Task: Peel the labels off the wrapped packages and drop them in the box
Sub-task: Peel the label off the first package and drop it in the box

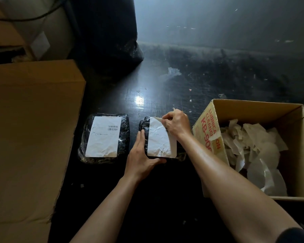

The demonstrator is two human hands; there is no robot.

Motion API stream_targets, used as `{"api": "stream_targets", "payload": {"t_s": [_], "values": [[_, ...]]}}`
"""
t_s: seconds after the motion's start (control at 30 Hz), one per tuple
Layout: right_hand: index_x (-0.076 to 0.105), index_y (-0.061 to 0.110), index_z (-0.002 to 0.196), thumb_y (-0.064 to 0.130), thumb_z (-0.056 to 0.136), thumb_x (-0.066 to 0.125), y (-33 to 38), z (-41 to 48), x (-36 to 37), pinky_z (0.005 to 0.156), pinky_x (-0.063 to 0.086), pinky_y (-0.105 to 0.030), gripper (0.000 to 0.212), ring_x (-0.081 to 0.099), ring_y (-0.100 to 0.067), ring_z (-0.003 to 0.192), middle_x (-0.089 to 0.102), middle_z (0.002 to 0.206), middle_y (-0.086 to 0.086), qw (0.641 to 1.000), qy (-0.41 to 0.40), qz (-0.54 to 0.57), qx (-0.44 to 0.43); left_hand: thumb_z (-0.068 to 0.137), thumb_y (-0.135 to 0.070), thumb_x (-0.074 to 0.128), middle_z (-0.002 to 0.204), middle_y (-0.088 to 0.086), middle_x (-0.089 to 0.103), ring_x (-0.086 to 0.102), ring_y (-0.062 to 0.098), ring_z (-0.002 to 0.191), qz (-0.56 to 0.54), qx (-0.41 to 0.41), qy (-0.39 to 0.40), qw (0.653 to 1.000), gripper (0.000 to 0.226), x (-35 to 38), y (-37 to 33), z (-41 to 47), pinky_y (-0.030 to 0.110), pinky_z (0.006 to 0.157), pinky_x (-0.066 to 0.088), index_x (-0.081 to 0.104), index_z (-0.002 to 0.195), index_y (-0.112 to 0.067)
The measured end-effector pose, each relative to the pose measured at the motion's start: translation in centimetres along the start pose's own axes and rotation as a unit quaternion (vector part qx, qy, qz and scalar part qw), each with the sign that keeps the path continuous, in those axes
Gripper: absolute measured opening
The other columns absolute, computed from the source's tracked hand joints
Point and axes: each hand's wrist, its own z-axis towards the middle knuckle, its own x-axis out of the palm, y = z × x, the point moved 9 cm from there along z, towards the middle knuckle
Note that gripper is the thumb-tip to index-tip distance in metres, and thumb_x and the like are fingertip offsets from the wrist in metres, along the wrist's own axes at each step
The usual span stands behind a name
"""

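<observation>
Two black plastic-wrapped packages lie side by side on the dark floor. The left package (104, 138) carries a flat white label (103, 136). The right package (144, 126) has a crumpled white label (159, 140) whose top right corner is lifted. My right hand (176, 124) pinches that lifted corner. My left hand (141, 155) grips the right package at its near left corner, fingers along its left edge and thumb under the near edge. An open cardboard box (253, 106) with red print stands to the right, holding several peeled white labels (253, 148).
A large closed cardboard box (30, 130) fills the left side. A black plastic bag (112, 37) stands behind the packages. Paper scraps (173, 71) litter the glossy dark floor (191, 85), and a dark wall rises at the back.
</observation>
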Motion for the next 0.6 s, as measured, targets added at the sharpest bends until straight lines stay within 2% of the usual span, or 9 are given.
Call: {"api": "stream_targets", "payload": {"t_s": [0.07,0.17,0.27,0.4,0.53,0.6], "values": [[0.080,0.015,0.088,0.021,0.089,0.073,0.3,-0.5,0.2,0.087,0.050,-0.040,0.009,0.054,-0.016,0.093,0.063,0.091,0.002,0.999,-0.032,-0.005,-0.021,0.056,-0.058,0.091,0.168,-0.004,0.014,0.011,-0.010,0.140,-0.003,-0.003,-0.005,1.000,0.138,0.0,0.1,-0.1,0.013,0.110,0.017,0.010,0.162,-0.024],[0.078,0.013,0.087,0.018,0.091,0.071,0.8,-1.4,0.5,0.084,0.041,-0.037,0.010,0.048,-0.013,0.090,0.061,0.088,0.003,0.995,-0.073,-0.010,-0.060,0.057,-0.057,0.091,0.168,-0.002,0.014,0.013,-0.008,0.142,-0.003,-0.002,-0.013,1.000,0.136,0.0,0.2,-0.2,0.011,0.109,0.017,0.010,0.162,-0.023],[0.079,0.015,0.088,0.019,0.090,0.073,0.8,-2.0,0.3,0.080,0.034,-0.033,0.007,0.049,-0.014,0.089,0.064,0.088,0.002,0.993,-0.096,-0.002,-0.072,0.059,-0.056,0.090,0.168,-0.001,0.015,0.017,0.002,0.149,-0.001,0.000,-0.015,1.000,0.135,0.1,0.2,-0.2,0.011,0.110,0.017,0.010,0.162,-0.021],[0.080,0.015,0.087,0.018,0.088,0.075,0.9,-2.6,0.1,0.077,0.030,-0.031,0.005,0.051,-0.016,0.087,0.064,0.087,0.002,0.990,-0.115,0.003,-0.078,0.059,-0.056,0.090,0.168,0.001,0.018,0.021,0.008,0.151,0.000,0.003,-0.016,1.000,0.134,0.1,0.2,-0.1,0.011,0.110,0.018,0.012,0.162,-0.019],[0.080,0.015,0.087,0.017,0.086,0.076,0.7,-3.0,0.1,0.077,0.029,-0.032,0.004,0.053,-0.019,0.088,0.064,0.089,0.002,0.989,-0.127,0.005,-0.077,0.059,-0.061,0.087,0.167,0.000,0.022,0.028,0.010,0.150,0.002,0.008,-0.018,1.000,0.132,-0.1,0.1,0.1,0.021,0.116,0.029,0.015,0.162,-0.019],[0.079,0.016,0.088,0.016,0.088,0.074,0.6,-2.7,0.1,0.079,0.030,-0.032,0.005,0.055,-0.019,0.094,0.067,0.095,0.002,0.991,-0.108,0.007,-0.080,0.056,-0.064,0.086,0.166,-0.001,0.024,0.028,0.010,0.150,0.001,0.006,-0.014,1.000,0.135,-0.1,0.0,0.2,0.027,0.118,0.032,0.016,0.161,-0.019]]}}
